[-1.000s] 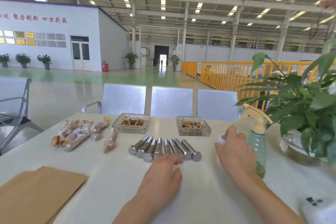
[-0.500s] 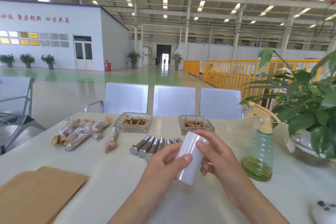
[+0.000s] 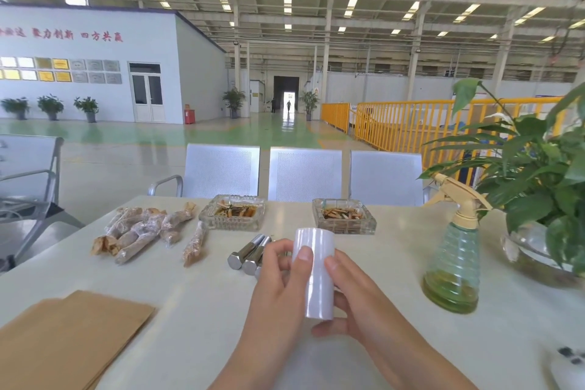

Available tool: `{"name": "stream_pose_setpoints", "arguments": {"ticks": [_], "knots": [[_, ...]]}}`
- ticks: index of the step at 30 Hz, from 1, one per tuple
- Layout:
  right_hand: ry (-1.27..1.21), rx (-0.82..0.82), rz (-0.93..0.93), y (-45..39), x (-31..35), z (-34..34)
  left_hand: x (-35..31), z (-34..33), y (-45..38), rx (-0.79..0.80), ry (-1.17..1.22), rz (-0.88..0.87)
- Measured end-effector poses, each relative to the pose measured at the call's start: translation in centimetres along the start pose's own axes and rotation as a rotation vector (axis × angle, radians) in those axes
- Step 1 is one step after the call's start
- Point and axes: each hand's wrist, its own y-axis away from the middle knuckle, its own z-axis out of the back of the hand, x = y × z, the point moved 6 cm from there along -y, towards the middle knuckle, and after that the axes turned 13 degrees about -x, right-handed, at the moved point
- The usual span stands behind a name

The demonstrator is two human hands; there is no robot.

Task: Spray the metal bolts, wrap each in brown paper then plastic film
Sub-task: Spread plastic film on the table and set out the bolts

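Where half a second ago the film roll [image 3: 314,272] leaned sideways, it now stands upright off the surface [image 3: 196,310], right hand [image 3: 354,304] clasping its base and side, left hand [image 3: 278,282] pinching its wall, likely hunting the film's edge. Just beyond the left hand lie bare bolts [image 3: 248,255]; farther left, wrapped bolts [image 3: 142,229].
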Motion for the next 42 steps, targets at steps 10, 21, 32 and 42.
{"name": "stream_pose_setpoints", "arguments": {"ticks": [10,21,32,42], "knots": [[-0.294,0.211,-0.002,0.7,1.2,-0.7,-0.7,-0.1,-0.2,0.168,0.139,0.125],[-0.042,0.03,0.267,0.1,1.8,1.3,-2.9,1.3,-0.9,-0.015,-0.042,-0.2],[0.314,-0.256,0.447,0.2,1.3,2.0,-2.4,2.3,-1.6,-0.038,0.036,-0.025],[0.547,-0.354,0.532,0.4,1.1,2.4,-2.4,2.8,-1.6,-0.13,-0.084,-0.067]]}}
